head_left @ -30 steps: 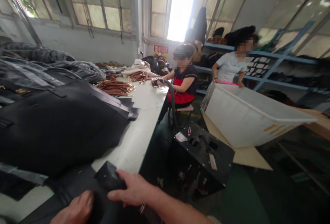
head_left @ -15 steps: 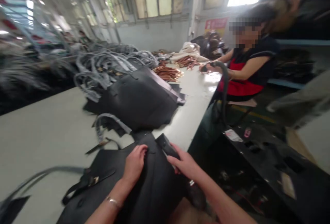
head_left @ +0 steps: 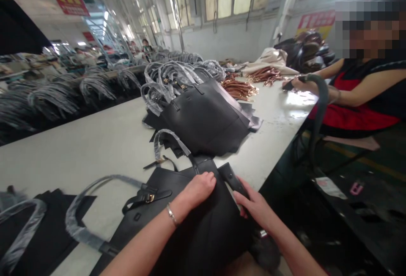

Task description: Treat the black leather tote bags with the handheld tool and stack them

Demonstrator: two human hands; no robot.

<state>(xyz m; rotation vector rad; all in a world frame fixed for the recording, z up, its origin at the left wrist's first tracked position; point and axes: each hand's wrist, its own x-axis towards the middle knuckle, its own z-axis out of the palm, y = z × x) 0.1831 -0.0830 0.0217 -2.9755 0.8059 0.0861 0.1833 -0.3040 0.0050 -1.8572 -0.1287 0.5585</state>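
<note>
A flat black leather handbag panel (head_left: 203, 212) lies in front of me on the table, with plastic-wrapped handles (head_left: 104, 183) and a buckled strap (head_left: 149, 197). My left hand (head_left: 201, 187) is closed over its upper part, near a handle's base; the fingertips are partly hidden. Just right of it, my right hand (head_left: 253, 202) grips a flat black strap-like piece (head_left: 233, 178) with a small round stud, its thumb on top. Below this hand hangs a dark rounded shape (head_left: 266, 250) that I cannot make out.
Beyond lies a stack of black bag panels (head_left: 203, 119) with wrapped handles. Brown straps (head_left: 239, 89) are bundled behind it on the white table (head_left: 111, 136). More black pieces (head_left: 41, 233) lie at left. A co-worker (head_left: 364, 81) sits at the right edge, near a dark hose (head_left: 322, 94).
My view has swung left, so the table and stack appear farther right. Both hands keep about the same hold. More black pieces show at the lower left.
</note>
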